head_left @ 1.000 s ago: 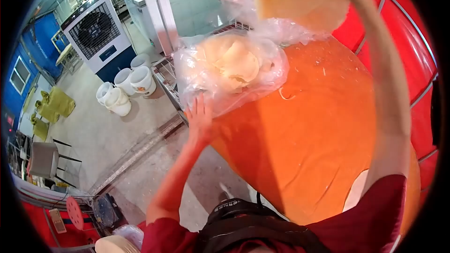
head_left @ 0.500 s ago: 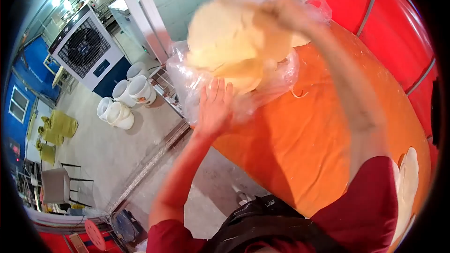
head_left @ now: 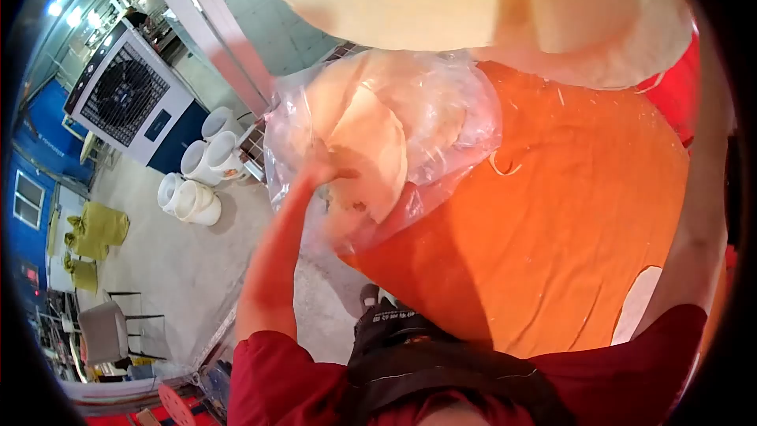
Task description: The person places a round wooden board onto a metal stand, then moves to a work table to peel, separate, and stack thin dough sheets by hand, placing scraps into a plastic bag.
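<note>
A pale, thin, round flat sheet, like flatbread or dough, lies partly folded over on a clear plastic bag. My left hand is at its left edge, the thumb over the sheet and the fingers curled at the edge, slightly blurred. Large pale round sheets are raised across the top of the view, close to the camera, with a drooping lower edge. My right forearm runs up along the right border; its hand is outside the picture, so its grip does not show.
An orange cover spreads over the table, with a thin curled scrap on it. Another pale sheet lies by my right arm. On the floor at left stand several white buckets, an air cooler and a chair.
The large round sheets have risen from the bag toward the camera and right. My right arm has swung to the right border. My left hand has moved left and up, from lying flat to gripping.
</note>
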Action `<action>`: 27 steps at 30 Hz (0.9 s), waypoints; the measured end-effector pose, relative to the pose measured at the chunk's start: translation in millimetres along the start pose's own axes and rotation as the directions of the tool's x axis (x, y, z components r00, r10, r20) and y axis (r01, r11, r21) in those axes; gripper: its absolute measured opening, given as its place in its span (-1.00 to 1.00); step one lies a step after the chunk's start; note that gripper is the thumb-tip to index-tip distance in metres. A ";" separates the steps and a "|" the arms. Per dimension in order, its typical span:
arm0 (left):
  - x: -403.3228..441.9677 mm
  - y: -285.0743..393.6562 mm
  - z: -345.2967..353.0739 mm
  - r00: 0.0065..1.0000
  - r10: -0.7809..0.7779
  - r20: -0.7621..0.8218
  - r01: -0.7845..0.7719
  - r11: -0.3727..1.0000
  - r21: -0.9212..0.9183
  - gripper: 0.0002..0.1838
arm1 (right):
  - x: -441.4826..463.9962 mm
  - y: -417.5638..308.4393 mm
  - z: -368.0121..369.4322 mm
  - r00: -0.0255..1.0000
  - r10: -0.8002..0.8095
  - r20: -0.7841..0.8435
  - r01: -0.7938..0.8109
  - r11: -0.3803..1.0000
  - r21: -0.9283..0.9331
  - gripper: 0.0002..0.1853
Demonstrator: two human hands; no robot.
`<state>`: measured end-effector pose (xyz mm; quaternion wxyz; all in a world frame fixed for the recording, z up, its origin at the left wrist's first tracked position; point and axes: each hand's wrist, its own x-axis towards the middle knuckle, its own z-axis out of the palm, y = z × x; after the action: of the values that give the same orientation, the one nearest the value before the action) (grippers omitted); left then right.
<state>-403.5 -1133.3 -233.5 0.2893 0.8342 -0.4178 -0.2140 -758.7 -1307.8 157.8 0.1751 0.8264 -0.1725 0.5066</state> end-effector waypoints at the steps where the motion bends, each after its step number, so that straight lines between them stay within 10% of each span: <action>1: -17.1 35.1 -13.8 0.998 -0.046 -0.052 0.050 0.996 0.068 0.09 | -1.8 4.9 -3.9 0.997 -0.006 0.071 0.019 0.985 -0.174 -0.78; 3: 8.1 25.6 -18.2 0.985 -0.062 0.161 0.030 0.980 0.196 0.06 | -4.4 15.8 -10.8 0.977 -0.019 0.213 0.124 0.862 -0.491 -0.79; 5: 23.9 14.7 -12.7 0.977 -0.028 0.213 -0.035 0.958 0.284 -0.02 | -10.3 98.7 8.2 0.956 -0.126 0.266 0.294 0.437 -0.850 -0.78; 8: 31.1 7.6 -2.7 0.981 0.167 0.096 -0.190 0.926 0.326 -0.24 | -37.6 3.5 36.0 0.951 0.203 0.235 -0.073 0.881 -0.467 -0.81; 10: 24.0 5.9 8.0 0.950 0.310 0.035 -0.310 0.928 0.205 -0.41 | -52.9 -28.1 47.4 0.767 0.520 0.376 -0.485 0.853 -0.190 -0.82; 14: 33.8 0.5 15.5 0.816 -0.074 0.574 0.315 0.889 -0.332 -0.85 | -127.7 -167.3 100.5 0.806 0.259 0.532 0.181 0.748 -0.638 -0.74; 17: 16.1 -7.0 33.7 0.943 0.157 0.294 -0.003 0.886 -0.464 -0.74 | -208.6 -218.1 142.3 0.741 0.143 0.656 0.160 0.912 -0.379 -0.79; 18: 15.9 -9.0 38.4 0.922 0.384 0.053 -0.356 0.893 -0.274 -0.80 | -213.5 -215.7 145.0 0.659 0.213 0.721 0.052 0.944 -0.327 -0.79; 20: 14.1 -0.1 30.4 0.923 0.238 0.303 -0.023 0.820 -0.572 -0.81 | -213.0 -189.4 148.7 0.458 0.300 0.837 -0.179 0.953 -0.244 -0.79; 21: 8.2 8.7 23.4 0.876 0.194 0.441 0.171 0.730 -0.661 -0.81 | -210.0 -158.9 146.6 0.618 0.280 0.735 -0.168 0.960 -0.224 -0.81; 22: 1.9 16.8 17.5 0.817 0.137 0.559 0.362 0.633 -0.684 -0.80 | -167.1 -145.2 127.4 0.469 0.476 0.744 -0.348 0.874 -0.339 -0.83; 24: -22.4 33.3 2.5 0.677 0.231 0.699 0.541 0.487 -0.685 -0.76 | -132.4 -104.1 92.5 0.689 0.359 0.630 -0.259 0.933 -0.248 -0.78; 27: -38.6 28.6 5.5 0.547 0.315 0.776 0.685 0.364 -0.631 -0.73 | -94.7 -185.9 59.0 0.613 0.429 0.664 -0.175 0.893 -0.415 -0.81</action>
<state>-444.7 -1117.1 -214.1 0.4364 0.3742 -0.1904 -0.7958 -667.4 -1161.6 26.4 0.1275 0.8794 -0.4438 0.1158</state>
